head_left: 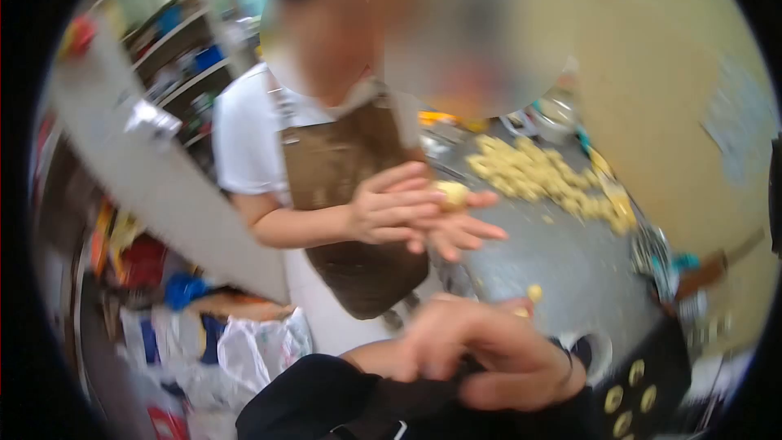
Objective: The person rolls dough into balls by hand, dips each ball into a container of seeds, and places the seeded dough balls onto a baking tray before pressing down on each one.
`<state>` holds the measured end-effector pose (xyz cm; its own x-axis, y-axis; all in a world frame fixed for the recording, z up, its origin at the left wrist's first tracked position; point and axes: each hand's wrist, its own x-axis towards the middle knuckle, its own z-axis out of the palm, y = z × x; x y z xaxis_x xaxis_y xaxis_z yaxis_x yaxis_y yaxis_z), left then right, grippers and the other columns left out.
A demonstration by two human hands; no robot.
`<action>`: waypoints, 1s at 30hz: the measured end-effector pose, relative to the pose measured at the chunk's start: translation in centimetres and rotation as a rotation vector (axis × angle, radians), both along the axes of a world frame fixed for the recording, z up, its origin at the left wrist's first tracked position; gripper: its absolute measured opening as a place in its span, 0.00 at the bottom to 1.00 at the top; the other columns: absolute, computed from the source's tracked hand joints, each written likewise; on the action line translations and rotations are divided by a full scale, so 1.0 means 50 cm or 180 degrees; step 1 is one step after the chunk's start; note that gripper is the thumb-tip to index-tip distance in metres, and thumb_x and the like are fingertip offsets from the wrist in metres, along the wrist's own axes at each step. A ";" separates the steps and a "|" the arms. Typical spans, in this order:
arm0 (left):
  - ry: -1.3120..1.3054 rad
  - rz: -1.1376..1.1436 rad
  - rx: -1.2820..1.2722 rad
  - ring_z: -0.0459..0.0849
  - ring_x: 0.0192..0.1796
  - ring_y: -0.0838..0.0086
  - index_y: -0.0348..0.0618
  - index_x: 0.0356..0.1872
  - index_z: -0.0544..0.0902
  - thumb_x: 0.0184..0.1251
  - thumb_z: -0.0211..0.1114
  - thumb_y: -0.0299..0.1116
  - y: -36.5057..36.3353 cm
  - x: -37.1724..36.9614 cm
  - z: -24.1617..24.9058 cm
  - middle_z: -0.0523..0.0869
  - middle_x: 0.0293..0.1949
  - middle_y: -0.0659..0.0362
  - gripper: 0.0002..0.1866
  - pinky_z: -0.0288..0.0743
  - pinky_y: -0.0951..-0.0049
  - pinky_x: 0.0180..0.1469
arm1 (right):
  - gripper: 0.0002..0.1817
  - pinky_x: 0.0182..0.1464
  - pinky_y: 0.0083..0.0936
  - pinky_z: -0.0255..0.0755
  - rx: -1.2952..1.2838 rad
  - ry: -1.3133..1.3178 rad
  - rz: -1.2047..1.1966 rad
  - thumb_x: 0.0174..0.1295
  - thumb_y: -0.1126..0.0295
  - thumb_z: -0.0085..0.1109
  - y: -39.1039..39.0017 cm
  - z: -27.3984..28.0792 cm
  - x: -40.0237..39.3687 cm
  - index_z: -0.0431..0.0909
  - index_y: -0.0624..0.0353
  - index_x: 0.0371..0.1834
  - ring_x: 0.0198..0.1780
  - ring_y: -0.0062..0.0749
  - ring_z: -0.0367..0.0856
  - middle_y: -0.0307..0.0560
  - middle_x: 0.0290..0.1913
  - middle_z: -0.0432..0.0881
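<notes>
My right hand [497,350] is at the bottom middle, with a dark band at its wrist. Its fingers are bent and smeared by motion. It lies across my left hand [387,357], which comes from a black sleeve and is mostly hidden, fingers included. Whatever may be between my hands does not show. Just beyond them is a small yellow dough piece [534,292] above the metal table [509,269]. Opposite me, a co-worker's hands [423,212] hold a pale yellow dough ball [450,195] between the palms.
Many yellow dough pieces [538,171] lie heaped along the table's far side. At the lower right is a dark tray [643,375] with several ring-shaped pieces. A whisk [649,257] lies by the wall. White plastic bags [265,350] sit low on the left, below shelves [183,57].
</notes>
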<state>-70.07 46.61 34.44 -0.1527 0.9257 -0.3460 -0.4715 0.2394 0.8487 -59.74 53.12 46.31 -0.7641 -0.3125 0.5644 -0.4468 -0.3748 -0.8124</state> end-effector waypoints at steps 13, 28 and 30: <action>0.0156 -0.0892 0.0137 0.79 0.45 0.68 0.41 0.47 0.76 0.72 0.50 0.43 0.204 0.040 -0.061 0.81 0.42 0.55 0.16 0.76 0.69 0.47 | 0.18 0.47 0.38 0.73 0.3425 0.1293 -0.1510 0.55 0.58 0.55 -0.184 -0.109 -0.395 0.82 0.60 0.41 0.44 0.46 0.82 0.57 0.41 0.84; -0.1180 -0.0809 -0.0582 0.80 0.37 0.67 0.43 0.41 0.76 0.69 0.56 0.43 0.193 0.236 -0.304 0.81 0.38 0.57 0.13 0.77 0.70 0.37 | 0.19 0.49 0.37 0.72 0.3435 0.0281 -0.2045 0.53 0.58 0.55 -0.117 -0.032 -0.274 0.83 0.60 0.40 0.47 0.45 0.81 0.56 0.43 0.83; -0.1304 -0.0699 -0.0588 0.80 0.36 0.67 0.44 0.40 0.76 0.68 0.56 0.43 0.188 0.251 -0.312 0.81 0.38 0.57 0.13 0.77 0.70 0.36 | 0.19 0.50 0.37 0.72 0.3376 -0.0005 -0.2095 0.53 0.58 0.55 -0.096 -0.039 -0.197 0.83 0.61 0.40 0.47 0.44 0.81 0.56 0.44 0.83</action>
<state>-57.52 56.00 18.84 0.2216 0.8383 -0.4981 -0.6789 0.4993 0.5383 -69.57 48.33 44.38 -0.9484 -0.1709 0.2671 -0.2995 0.7593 -0.5778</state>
